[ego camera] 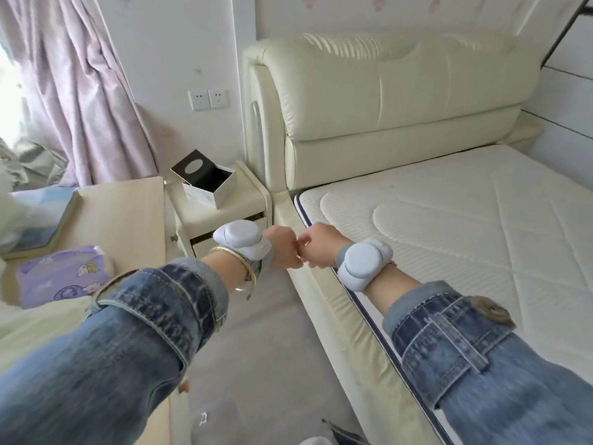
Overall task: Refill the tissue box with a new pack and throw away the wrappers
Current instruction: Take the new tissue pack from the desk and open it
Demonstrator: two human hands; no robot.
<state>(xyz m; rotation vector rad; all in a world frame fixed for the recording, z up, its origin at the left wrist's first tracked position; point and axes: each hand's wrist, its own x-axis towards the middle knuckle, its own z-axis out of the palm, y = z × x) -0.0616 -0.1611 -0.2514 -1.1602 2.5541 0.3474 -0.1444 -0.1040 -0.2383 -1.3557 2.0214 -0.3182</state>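
Two fisted hands: left hand [282, 252]; right hand [321, 250]

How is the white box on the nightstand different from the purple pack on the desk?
The white box is rigid and square-edged; the purple pack is soft and wrapped in printed plastic. The box stands open, its black-lined lid tipped up and its inside looking empty; the pack looks closed. The box sits on the nightstand by the bed, the pack on the desk. Neither is being touched.
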